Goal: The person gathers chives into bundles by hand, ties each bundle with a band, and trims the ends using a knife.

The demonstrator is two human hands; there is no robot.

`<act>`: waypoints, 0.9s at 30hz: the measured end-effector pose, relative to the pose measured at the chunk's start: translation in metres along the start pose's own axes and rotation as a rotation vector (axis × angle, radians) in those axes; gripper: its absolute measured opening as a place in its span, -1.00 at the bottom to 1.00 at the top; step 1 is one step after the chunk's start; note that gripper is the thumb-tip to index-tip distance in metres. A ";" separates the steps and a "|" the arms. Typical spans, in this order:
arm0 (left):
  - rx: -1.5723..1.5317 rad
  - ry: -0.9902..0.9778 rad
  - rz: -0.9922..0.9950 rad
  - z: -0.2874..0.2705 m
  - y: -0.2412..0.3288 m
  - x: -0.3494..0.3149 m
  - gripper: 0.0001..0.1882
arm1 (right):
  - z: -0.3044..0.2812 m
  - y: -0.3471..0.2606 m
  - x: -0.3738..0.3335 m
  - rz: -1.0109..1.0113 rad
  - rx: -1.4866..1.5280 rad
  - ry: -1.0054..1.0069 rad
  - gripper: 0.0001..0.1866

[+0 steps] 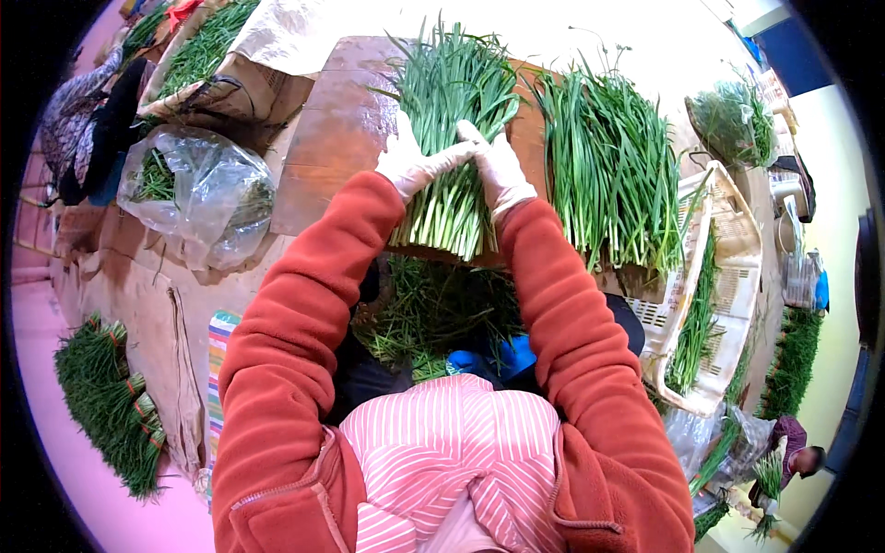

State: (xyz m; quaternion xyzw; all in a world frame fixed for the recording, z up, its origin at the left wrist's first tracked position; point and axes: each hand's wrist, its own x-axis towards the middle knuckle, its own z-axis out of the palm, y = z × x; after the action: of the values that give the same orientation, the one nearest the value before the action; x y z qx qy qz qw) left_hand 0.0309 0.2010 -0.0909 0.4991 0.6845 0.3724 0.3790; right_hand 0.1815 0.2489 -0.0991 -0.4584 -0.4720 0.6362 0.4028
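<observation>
A thick bunch of garlic chives (452, 92) lies on a wet brown wooden board (334, 129), leaves pointing away from me and pale stem ends toward me. My left hand (412, 166), in a whitish glove, grips the bunch from its left side. From the other side my right hand (500, 170), gloved alike, clasps it. Both thumbs cross over the top of the stems and meet near the middle, while the other fingers are partly hidden behind the leaves. To the right of my right hand rests a wider pile of garlic chives (608, 170), its stems also toward me.
On the left sits a clear plastic bag (207, 198) with greens inside. Tied green bunches (111, 401) lie at the lower left. A white plastic crate (724, 276) stands at the right. Loose green scraps (442, 304) lie below the board. Another person (793, 452) holds greens at the lower right.
</observation>
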 end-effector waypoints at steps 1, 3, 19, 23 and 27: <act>0.062 -0.028 -0.060 0.000 0.003 -0.003 0.45 | -0.007 -0.005 -0.001 0.061 0.098 -0.092 -0.05; 0.187 -0.081 -0.179 0.000 0.012 -0.009 0.53 | -0.015 -0.012 0.003 0.176 -0.018 -0.060 -0.10; 0.057 0.111 -0.052 0.013 -0.006 -0.021 0.41 | 0.016 0.049 -0.034 -0.346 -0.177 0.321 -0.30; 0.181 0.050 -0.109 0.006 -0.003 -0.015 0.38 | 0.003 0.011 -0.054 -0.433 -0.164 0.349 -0.30; 0.253 0.002 -0.203 0.006 0.003 -0.014 0.41 | -0.001 -0.023 -0.103 -0.863 -0.878 0.130 -0.64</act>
State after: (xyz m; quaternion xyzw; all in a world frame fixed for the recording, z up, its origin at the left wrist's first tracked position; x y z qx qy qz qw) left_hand 0.0408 0.1891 -0.0889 0.4707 0.7734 0.2433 0.3481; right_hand 0.2102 0.1570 -0.0555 -0.3871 -0.8071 0.1332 0.4254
